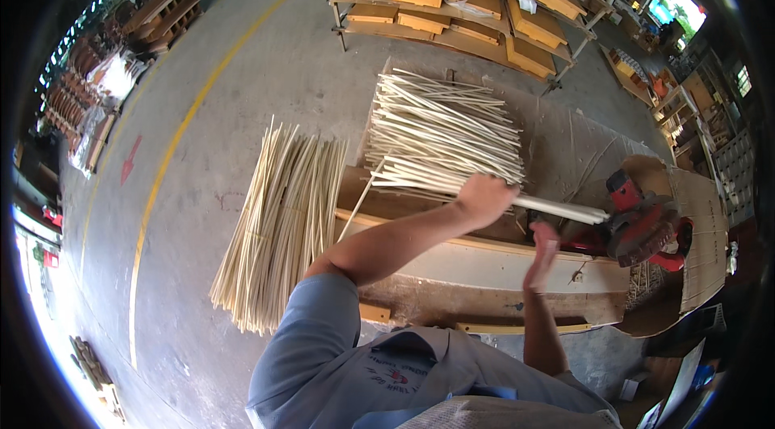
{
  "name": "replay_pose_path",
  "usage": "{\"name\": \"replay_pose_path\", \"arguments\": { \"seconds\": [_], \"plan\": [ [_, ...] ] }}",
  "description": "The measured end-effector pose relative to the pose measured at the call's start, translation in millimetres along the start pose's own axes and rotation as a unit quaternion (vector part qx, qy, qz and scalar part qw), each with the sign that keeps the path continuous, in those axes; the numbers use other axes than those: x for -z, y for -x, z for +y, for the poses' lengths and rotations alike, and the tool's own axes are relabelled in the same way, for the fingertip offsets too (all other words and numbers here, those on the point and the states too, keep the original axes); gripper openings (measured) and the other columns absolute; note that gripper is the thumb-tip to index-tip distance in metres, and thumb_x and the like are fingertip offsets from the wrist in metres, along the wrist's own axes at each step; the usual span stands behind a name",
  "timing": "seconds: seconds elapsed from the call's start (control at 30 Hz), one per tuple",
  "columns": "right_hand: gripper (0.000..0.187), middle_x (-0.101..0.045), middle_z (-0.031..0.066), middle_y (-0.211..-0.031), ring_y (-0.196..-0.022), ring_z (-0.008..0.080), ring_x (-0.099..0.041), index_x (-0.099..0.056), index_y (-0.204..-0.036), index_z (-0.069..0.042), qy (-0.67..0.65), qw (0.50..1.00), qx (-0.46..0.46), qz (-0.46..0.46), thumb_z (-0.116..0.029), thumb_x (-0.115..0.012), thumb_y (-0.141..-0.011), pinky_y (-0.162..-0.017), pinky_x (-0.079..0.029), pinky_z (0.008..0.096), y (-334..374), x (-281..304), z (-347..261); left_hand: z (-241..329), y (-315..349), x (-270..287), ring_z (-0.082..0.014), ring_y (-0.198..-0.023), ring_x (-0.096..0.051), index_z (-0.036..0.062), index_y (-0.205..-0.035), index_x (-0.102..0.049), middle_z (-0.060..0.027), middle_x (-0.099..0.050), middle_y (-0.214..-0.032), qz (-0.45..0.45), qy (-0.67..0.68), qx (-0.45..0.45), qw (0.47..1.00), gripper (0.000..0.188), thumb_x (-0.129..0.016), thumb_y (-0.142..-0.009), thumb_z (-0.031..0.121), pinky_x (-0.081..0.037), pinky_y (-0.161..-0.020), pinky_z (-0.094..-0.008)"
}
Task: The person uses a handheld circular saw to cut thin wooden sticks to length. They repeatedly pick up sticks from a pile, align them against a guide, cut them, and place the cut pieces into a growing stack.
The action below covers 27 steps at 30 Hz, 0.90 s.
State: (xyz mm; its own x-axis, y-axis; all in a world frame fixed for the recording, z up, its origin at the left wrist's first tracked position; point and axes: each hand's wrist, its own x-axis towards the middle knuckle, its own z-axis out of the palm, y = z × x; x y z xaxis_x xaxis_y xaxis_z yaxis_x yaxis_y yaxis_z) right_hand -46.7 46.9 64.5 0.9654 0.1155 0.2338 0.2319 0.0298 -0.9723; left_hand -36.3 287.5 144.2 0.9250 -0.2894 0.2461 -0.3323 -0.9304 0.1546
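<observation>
My left hand [483, 200] is closed around a small bundle of pale thin sticks [565, 209]. Their ends point right, toward a red and black power saw [644, 223]. Just below the bundle, my right hand [542, 247] is held up flat, slightly blurred, with nothing visible in it. Behind my left hand lies a wide pile of similar sticks [444, 130] on the workbench [557, 118]. Left of the bench, a large sheaf of longer sticks [278, 227] stands slanted, partly hidden by my arm.
A wooden rail [452, 263] runs along the bench's near side. Bent cardboard [702, 227] surrounds the saw's right side. Beyond the bench stands a rack of yellowish wooden panels [468, 1]. A yellow line [190, 118] crosses the concrete floor at left.
</observation>
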Motion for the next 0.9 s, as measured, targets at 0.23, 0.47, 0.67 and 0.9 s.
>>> {"name": "replay_pose_path", "arguments": {
  "seconds": [0.23,0.47,0.67,0.9],
  "plan": [
    [0.023,-0.062,0.0148,-0.112,-0.111,0.0389,-0.057,-0.061,-0.1,-0.007,0.502,0.825,0.248,-0.073,-0.03,-0.059,-0.098,-0.105,-0.039,0.0554,14.6,-41.8,52.0,-118.1,-86.5,-0.7,-0.029,-0.079,-0.078,0.0072,-0.116,-0.069,-0.0143,-0.075,-0.083,-0.026,-0.055,0.038,0.997,0.047,-0.06,-0.103,0.052,-0.063,-0.068,-0.0433],
    [0.023,-0.06,0.0127,-0.113,-0.111,0.0369,-0.056,-0.059,-0.101,-0.009,0.518,0.824,0.21,-0.088,-0.03,-0.06,-0.09,-0.101,-0.039,0.0565,15.3,-33.5,55.3,-212.1,-184.1,-55.9,-0.0279,-0.091,-0.078,0.0082,-0.114,-0.075,-0.0138,-0.078,-0.095,-0.155,-0.055,0.093,0.982,0.071,-0.053,-0.097,0.074,-0.062,-0.075,-0.043],
    [0.024,-0.059,0.0107,-0.115,-0.114,0.0348,-0.056,-0.058,-0.101,-0.012,0.539,0.815,0.188,-0.096,-0.033,-0.058,-0.091,-0.102,-0.039,0.056,12.4,-31.1,58.1,-281.2,-210.3,-103.8,-0.0273,-0.098,-0.077,0.0084,-0.112,-0.076,-0.0109,-0.079,-0.1,-0.223,-0.03,0.174,0.959,0.071,-0.054,-0.096,0.074,-0.06,-0.081,-0.0431],
    [0.028,-0.059,0.0106,-0.117,-0.114,0.0344,-0.056,-0.058,-0.105,-0.014,0.552,0.813,0.16,-0.096,-0.04,-0.051,-0.096,-0.103,-0.037,0.0564,17.8,-31.4,62.3,-306.5,-208.1,-117.9,-0.0306,-0.119,-0.068,0.0,-0.105,-0.077,-0.0187,-0.072,-0.121,-0.218,-0.005,0.199,0.956,0.084,-0.046,-0.099,0.078,-0.058,-0.093,-0.0458]
  ]
}}
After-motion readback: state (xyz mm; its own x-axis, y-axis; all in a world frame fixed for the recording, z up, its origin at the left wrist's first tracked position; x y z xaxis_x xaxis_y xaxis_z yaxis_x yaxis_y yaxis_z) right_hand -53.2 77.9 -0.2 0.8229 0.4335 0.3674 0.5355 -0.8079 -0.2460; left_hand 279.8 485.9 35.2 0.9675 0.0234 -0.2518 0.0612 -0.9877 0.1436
